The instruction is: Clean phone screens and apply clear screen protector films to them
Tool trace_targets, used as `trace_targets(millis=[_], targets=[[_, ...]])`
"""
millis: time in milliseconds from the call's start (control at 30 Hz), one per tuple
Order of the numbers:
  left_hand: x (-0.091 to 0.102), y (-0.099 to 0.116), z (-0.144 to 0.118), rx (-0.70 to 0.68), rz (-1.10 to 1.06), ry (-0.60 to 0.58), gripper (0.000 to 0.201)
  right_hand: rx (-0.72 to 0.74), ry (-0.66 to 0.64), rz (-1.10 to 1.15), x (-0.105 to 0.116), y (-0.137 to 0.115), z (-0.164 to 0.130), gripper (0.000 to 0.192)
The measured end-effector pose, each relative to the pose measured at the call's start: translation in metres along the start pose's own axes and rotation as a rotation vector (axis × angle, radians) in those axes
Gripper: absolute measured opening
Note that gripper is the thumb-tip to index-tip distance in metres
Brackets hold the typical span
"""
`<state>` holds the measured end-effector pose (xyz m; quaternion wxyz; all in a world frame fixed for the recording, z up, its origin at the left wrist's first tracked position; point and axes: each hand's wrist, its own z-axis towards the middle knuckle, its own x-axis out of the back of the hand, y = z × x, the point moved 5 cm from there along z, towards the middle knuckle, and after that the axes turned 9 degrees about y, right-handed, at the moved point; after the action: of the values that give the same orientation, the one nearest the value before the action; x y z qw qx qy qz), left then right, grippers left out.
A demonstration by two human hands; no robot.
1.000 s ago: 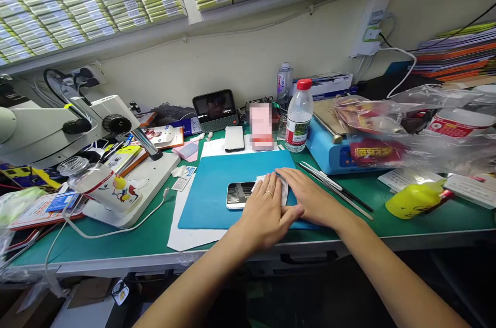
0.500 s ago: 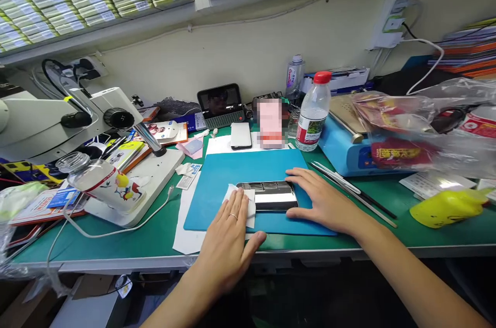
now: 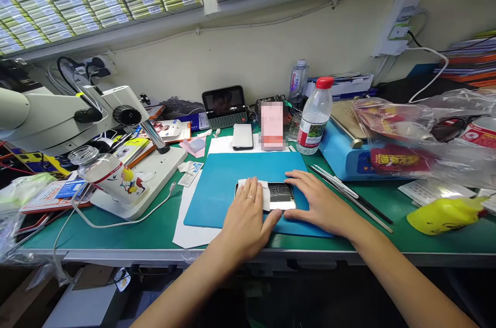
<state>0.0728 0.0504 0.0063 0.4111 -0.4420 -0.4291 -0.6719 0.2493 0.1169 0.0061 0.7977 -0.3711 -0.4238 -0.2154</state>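
A dark, glossy phone [image 3: 282, 192] lies flat on the blue mat [image 3: 217, 168], with bright reflections on its surface. My left hand [image 3: 250, 219] holds a folded white wipe [image 3: 265, 196] under its straight, close-set fingers, pressed on the phone's left and middle part. Its thumb sticks out to the right, near the phone's front edge. My right hand [image 3: 320, 201] grips the right end of the phone, fingertips at the back corner and thumb at the front corner. The phone's left part is mostly hidden by the wipe and my left hand.
A microscope [image 3: 127, 113] and a glass jar [image 3: 116, 178] stand at left. Behind the mat are a white box [image 3: 243, 136] and a red-capped bottle [image 3: 314, 119]. Thin tools [image 3: 349, 193], a blue device [image 3: 341, 155] and a yellow squeeze bottle [image 3: 442, 215] lie right.
My left hand has slid to the right along the phone with the wipe, from its left end toward the middle. My right hand stays at the right end. The view has shifted slightly.
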Motion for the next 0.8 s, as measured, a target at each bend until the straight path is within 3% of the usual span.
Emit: trace_targets(millis=[200, 367, 567, 800], targets=[[-0.014, 0.041, 0.024, -0.139, -0.082, 0.013, 0.078, 0.027, 0.032, 0.026, -0.005, 0.006, -0.002, 0.077], [-0.016, 0.049, 0.017, -0.174, -0.104, 0.021, 0.074, 0.012, 0.024, 0.039, -0.007, 0.007, -0.003, 0.085], [0.001, 0.023, -0.021, -0.171, -0.047, 0.022, 0.068, -0.01, 0.0, -0.003, -0.005, 0.005, -0.004, 0.099], [0.01, -0.021, -0.059, -0.101, 0.064, 0.013, 0.065, 0.024, -0.03, -0.043, -0.006, 0.003, -0.002, 0.09]])
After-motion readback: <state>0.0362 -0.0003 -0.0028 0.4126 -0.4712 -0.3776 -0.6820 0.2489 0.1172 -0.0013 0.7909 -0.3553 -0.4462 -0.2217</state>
